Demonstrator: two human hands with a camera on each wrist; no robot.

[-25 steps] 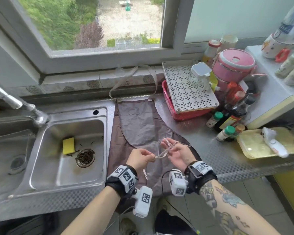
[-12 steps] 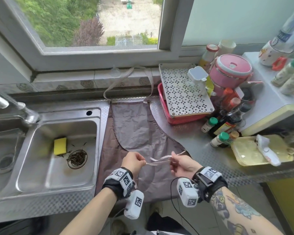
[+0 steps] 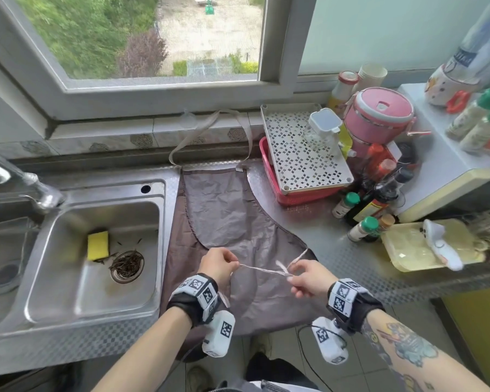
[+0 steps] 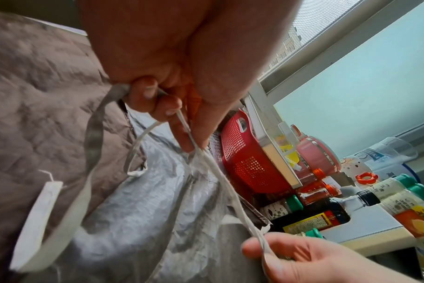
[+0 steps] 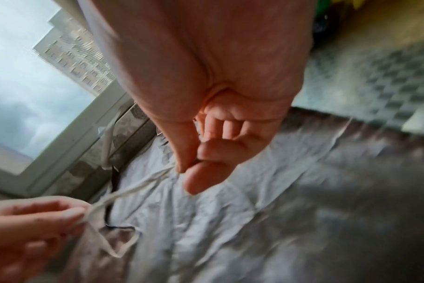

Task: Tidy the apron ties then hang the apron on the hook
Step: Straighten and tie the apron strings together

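From the head camera, the left hand (image 3: pixel 219 264) and right hand (image 3: pixel 309 277) are pulling the thin pale fabric apron ties (image 3: pixel 262 269) taut between them, above the brown-grey apron (image 3: pixel 224 213) lying on the steel counter (image 3: pixel 340 244). At the left wrist, curled fingers (image 4: pixel 167 109) are pinching the ties (image 4: pixel 220 178). At the right wrist, though blurred, thumb and forefinger (image 5: pixel 201 178) are closing tightly on the ties (image 5: pixel 138 186).

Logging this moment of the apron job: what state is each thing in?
apron: spread flat on the counter, hem hanging over the edge.
apron ties: pulled taut between both hands.
neck loop: lying against the tiled sill.
left hand: pinching the ties.
right hand: pinching the ties.
sponge: in the sink.
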